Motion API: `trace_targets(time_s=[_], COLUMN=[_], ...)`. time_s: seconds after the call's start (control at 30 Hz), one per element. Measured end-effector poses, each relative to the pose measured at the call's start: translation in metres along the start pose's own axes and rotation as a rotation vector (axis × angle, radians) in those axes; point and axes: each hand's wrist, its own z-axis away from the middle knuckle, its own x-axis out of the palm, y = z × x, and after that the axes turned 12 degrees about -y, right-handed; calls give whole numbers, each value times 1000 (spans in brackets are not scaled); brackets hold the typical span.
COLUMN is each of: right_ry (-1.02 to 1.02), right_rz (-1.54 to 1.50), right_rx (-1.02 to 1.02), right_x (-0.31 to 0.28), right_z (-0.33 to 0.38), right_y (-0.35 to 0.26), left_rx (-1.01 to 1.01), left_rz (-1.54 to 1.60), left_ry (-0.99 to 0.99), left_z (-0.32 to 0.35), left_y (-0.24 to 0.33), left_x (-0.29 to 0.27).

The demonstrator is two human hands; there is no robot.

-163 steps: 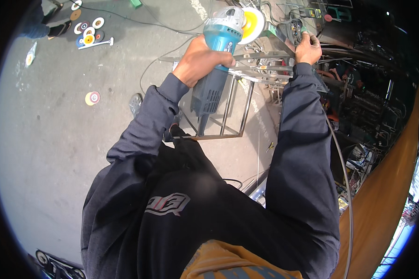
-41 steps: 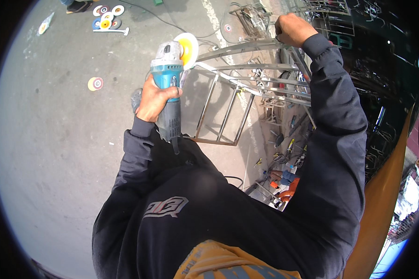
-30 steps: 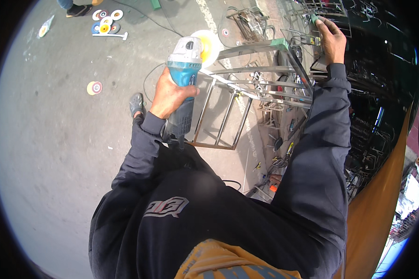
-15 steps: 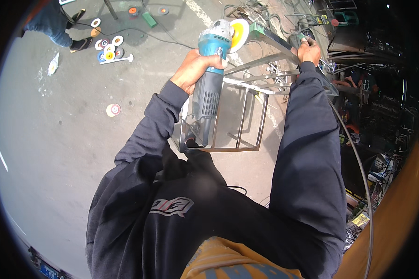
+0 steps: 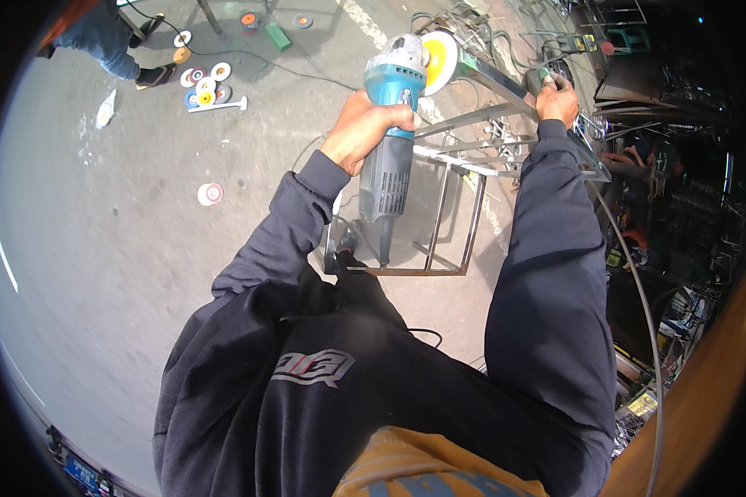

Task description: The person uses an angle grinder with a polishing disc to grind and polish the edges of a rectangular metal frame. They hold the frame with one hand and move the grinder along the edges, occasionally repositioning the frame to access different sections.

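My left hand is wrapped round the body of a teal and dark grey angle grinder, which I hold upright in the picture with its head away from me. A white and yellow round buffing disc is fitted at its head, close to the near end of a shiny metal bar. Farther right, my right hand is closed at that bar, with a small green piece at its fingertips. Below the grinder stands a welded metal frame of thin square tubes; part of it is hidden behind the tool.
Several loose discs lie on the pavement at left, by a person's sandalled foot. A green block lies farther up. A cable runs down past my right arm. Metal scraps and tools clutter the right side.
The scene has shifted slightly right in the picture. The grinder and its disc have moved a little to the right with it; both hands keep their hold.
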Motion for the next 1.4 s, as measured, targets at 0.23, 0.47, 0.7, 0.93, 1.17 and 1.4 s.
trace_targets(time_s=[0.23, 0.47, 0.7, 0.93, 1.17, 1.4], right_ry=[-2, 7, -16, -51, -31, -55], right_rz=[-35, 18, -22, -108, 1, -70], right_rx=[-3, -13, -30, -8, -48, -7], right_x=[1, 0, 1, 11, 9, 8], right_z=[-2, -3, -9, -27, -29, -28], right_y=[1, 2, 8, 24, 27, 22], left_rx=[-4, 39, -45, -2, 97, 24], left_rz=[-59, 2, 15, 15, -87, 41], left_ry=[25, 54, 58, 14, 39, 64], left_z=[-1, -1, 1, 6, 1, 7], left_y=[-6, -3, -8, -19, 5, -15], left_x=[-4, 5, -5, -14, 4, -5])
